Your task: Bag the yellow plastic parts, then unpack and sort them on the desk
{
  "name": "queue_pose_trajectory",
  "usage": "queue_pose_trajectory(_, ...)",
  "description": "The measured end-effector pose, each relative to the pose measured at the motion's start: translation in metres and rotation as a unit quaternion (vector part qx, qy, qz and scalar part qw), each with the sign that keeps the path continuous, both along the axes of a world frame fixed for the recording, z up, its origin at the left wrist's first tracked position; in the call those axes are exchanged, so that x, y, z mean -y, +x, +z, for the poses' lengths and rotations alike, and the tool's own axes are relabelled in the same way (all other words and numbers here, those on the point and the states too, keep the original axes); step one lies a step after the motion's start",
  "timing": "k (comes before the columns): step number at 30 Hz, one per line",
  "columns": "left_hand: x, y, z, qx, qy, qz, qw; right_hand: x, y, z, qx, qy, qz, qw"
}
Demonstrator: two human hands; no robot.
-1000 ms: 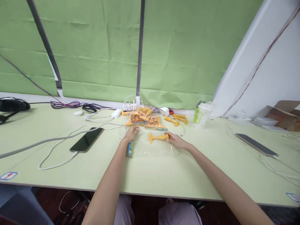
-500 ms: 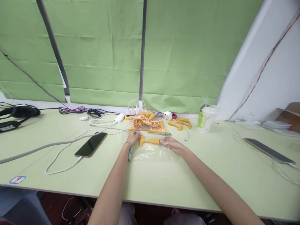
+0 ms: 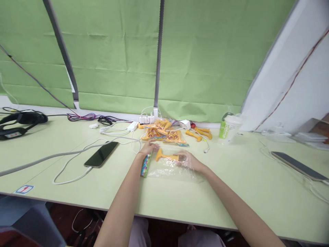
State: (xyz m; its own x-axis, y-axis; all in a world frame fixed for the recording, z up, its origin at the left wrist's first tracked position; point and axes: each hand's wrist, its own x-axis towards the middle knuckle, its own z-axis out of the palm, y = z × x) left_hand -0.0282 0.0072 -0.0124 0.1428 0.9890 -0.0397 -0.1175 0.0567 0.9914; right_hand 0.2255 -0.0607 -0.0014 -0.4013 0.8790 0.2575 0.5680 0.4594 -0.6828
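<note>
A clear plastic bag with a colourful header strip lies on the green table. My left hand rests closed on the bag's far left corner, pinching it by the header. My right hand is inside the bag, closed on the handle end of an orange toy, which now lies under the plastic. Behind them is a pile of filled orange toy packets and loose orange toys.
A black phone on a white cable lies at the left, with a grey cable and a black headset further left. A power strip, a green-and-white cup and a second phone stand around.
My right hand has slid the orange toy leftward into the clear bag and now sits under the plastic. My left hand stayed at the bag's corner. The view shifted slightly.
</note>
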Motion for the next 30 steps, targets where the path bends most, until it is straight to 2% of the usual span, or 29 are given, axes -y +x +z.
queue_pose_trajectory(3,0.007,-0.001,0.004,-0.051,0.032,-0.024,0.998,0.001,-0.006,-0.002,0.031,0.065,0.018,0.997)
queue_pose_trajectory(5,0.012,0.001,0.005,-0.08,0.048,-0.064,0.994,-0.001,-0.012,-0.004,0.012,0.061,0.006,0.998)
queue_pose_trajectory(8,0.013,0.005,0.004,-0.075,0.052,-0.118,0.989,-0.005,-0.017,-0.008,-0.027,0.028,-0.017,0.999)
queue_pose_trajectory(9,0.011,0.006,0.003,-0.072,0.057,-0.109,0.99,-0.005,-0.017,-0.009,-0.046,0.015,-0.024,0.999)
queue_pose_trajectory(11,0.005,0.007,0.0,-0.092,0.084,-0.045,0.991,-0.006,-0.017,-0.013,-0.084,-0.015,-0.037,0.996)
queue_pose_trajectory(14,-0.006,0.002,-0.008,-0.178,0.166,0.054,0.968,-0.006,-0.015,-0.017,-0.124,-0.045,-0.053,0.99)
queue_pose_trajectory(16,-0.011,-0.004,-0.013,-0.221,0.201,0.047,0.953,-0.006,-0.014,-0.019,-0.148,-0.047,-0.064,0.986)
queue_pose_trajectory(19,-0.012,-0.011,-0.016,-0.243,0.206,-0.024,0.948,-0.007,-0.013,-0.018,-0.185,-0.09,-0.065,0.976)
queue_pose_trajectory(25,-0.003,-0.018,-0.006,-0.213,0.193,-0.09,0.953,0.002,-0.003,0.001,-0.196,-0.206,-0.01,0.959)
queue_pose_trajectory(28,-0.003,-0.019,-0.005,-0.207,0.188,-0.094,0.956,0.004,0.02,0.022,-0.127,-0.248,0.016,0.96)
queue_pose_trajectory(30,-0.005,-0.019,-0.007,-0.213,0.189,-0.088,0.955,0.0,0.044,0.036,-0.066,-0.246,0.011,0.967)
